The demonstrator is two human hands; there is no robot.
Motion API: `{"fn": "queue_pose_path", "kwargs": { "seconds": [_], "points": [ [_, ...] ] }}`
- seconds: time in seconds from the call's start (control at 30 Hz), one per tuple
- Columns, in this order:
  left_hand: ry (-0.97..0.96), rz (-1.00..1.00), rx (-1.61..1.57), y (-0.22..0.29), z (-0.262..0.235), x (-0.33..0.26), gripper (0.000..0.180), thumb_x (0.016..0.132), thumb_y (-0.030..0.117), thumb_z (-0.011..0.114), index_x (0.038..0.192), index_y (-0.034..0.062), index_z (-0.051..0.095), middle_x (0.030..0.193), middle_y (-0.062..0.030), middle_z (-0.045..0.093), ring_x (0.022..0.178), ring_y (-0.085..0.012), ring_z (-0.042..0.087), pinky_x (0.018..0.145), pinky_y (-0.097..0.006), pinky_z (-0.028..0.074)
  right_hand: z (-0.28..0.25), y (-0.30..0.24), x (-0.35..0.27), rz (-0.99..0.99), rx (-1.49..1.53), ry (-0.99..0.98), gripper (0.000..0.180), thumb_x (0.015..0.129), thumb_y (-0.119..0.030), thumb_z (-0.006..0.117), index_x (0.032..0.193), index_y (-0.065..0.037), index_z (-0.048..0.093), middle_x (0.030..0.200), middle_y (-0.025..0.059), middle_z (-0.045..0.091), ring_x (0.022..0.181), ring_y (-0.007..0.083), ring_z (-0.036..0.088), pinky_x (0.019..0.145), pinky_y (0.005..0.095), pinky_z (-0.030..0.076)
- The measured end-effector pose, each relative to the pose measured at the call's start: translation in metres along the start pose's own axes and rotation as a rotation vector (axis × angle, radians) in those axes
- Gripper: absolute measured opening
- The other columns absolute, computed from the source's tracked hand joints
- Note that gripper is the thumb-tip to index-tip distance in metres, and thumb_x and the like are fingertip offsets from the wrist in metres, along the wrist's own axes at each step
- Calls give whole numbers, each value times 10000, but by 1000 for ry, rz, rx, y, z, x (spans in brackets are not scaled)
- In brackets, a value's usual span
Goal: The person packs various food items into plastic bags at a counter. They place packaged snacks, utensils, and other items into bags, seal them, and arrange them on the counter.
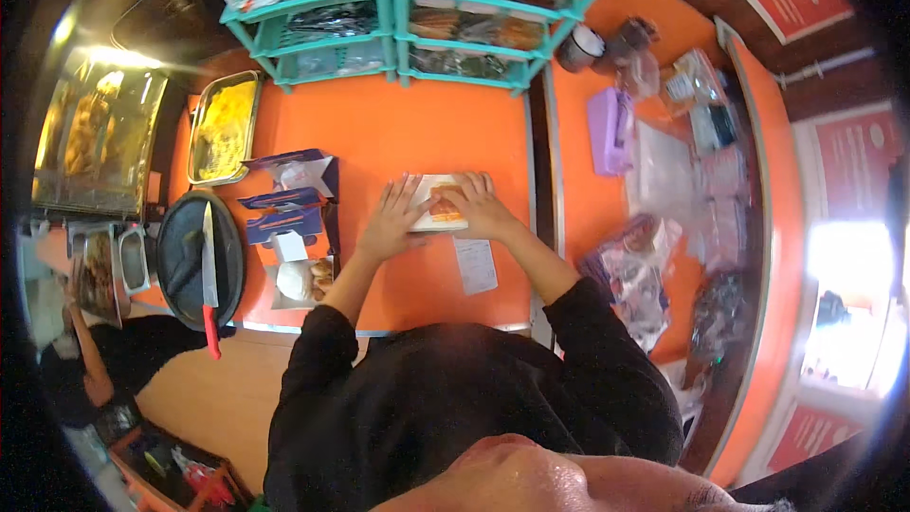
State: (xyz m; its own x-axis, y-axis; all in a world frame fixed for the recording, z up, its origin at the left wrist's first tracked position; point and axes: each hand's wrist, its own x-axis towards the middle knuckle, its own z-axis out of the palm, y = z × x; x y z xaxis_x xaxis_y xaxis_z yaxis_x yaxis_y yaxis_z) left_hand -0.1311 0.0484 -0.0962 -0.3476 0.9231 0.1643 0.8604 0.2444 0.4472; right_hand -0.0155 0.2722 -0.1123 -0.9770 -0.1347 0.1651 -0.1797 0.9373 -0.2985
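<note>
A flat white rectangular packet or tray (426, 217) with an orange-brown middle lies on the orange table in front of me; its exact kind is unclear. My left hand (387, 220) rests on its left side, fingers stretched out toward the far edge. From the other side my right hand (480, 212) lies over its right part, fingers spread and thumb reaching inward. A printed paper slip (476, 266) lies just below my right hand. To the left stands an open box (301, 286) holding something white and rounded beside browned pieces of food.
Dark blue open boxes (289, 213) stand left, near a metal tray of yellow food (224, 131). A red-handled knife (209, 265) lies across a black round board (180, 251). Teal shelves (398, 24) line the back. A purple container (609, 133) and plastic bags (640, 275) are right. Another person's arm (87, 351) shows far left.
</note>
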Motion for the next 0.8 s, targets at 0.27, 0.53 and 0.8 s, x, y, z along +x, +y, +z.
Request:
{"fn": "queue_pose_path", "kwargs": {
  "seconds": [0.27, 0.53, 0.8],
  "points": [
    [-67, 195, 20, -19, 33, -2, 778, 758, 378, 778, 1454, 265, 450, 1589, -145, 238, 1465, -402, 184, 1177, -598, 193, -14, 0, -14, -16, -5, -60, 990, 675, -464, 801, 1442, -3, 378, 1394, 198, 441, 1298, 373, 396, 1091, 540, 280],
    [-3, 121, 125, 6, 31, -3, 783, 771, 291, 750, 1474, 221, 411, 1576, -179, 249, 1444, -433, 228, 1143, -610, 242, -56, 15, -12, 39, -9, 76, 762, 703, -381, 791, 1344, -72, 519, 1346, 170, 513, 1295, 362, 440, 1095, 512, 345],
    [51, 110, 196, 7, 47, -3, 826, 802, 394, 742, 1500, 192, 351, 1575, -207, 236, 1449, -436, 222, 1141, -620, 226, -198, 178, -93, 1444, -94, 446, 294, 834, -278, 718, 940, -4, 728, 974, 190, 704, 957, 349, 652, 849, 402, 486]
  ]
}}
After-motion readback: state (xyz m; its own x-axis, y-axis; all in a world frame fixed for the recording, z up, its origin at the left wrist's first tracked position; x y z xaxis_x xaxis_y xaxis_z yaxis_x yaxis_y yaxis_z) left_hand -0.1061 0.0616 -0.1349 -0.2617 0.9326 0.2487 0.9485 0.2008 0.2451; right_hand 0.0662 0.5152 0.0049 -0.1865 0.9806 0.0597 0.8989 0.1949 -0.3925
